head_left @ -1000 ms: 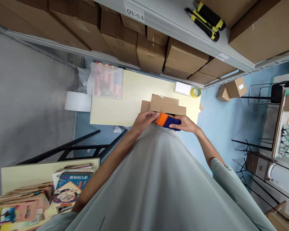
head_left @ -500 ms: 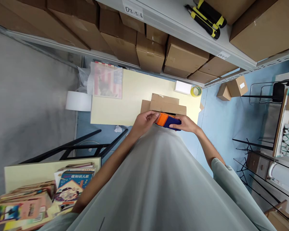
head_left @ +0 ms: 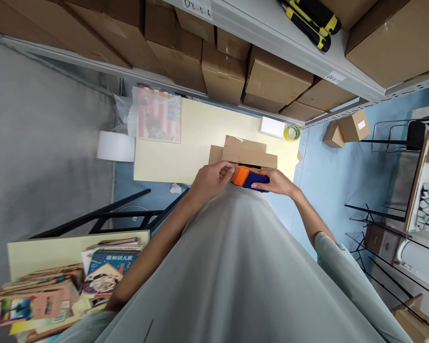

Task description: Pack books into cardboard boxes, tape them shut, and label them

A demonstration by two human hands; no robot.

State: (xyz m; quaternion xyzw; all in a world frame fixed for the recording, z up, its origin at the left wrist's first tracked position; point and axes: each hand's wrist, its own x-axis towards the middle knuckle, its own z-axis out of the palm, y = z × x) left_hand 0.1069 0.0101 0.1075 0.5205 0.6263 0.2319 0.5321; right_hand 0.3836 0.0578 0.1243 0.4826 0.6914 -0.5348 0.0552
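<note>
My right hand is closed around the dark-blue end of a small orange and dark-blue box, thumb on its near face. My left hand is at the orange end, its thumb and forefinger pinched together. Whatever lies between those fingertips, if anything, is too small to make out. Right behind the small box stands an open cardboard box with its flaps folded out on the table. The inside of the cardboard box is mostly hidden by the small box and my hands.
On the cream table lie a plastic-wrapped striped packet, a white box and a yellow tape roll. A shelf with cartons and box cutters rises behind. Books are piled at lower left.
My left fingertips have drawn slightly away from the orange end of the small box. My right hand keeps its hold. The view has shifted a little.
</note>
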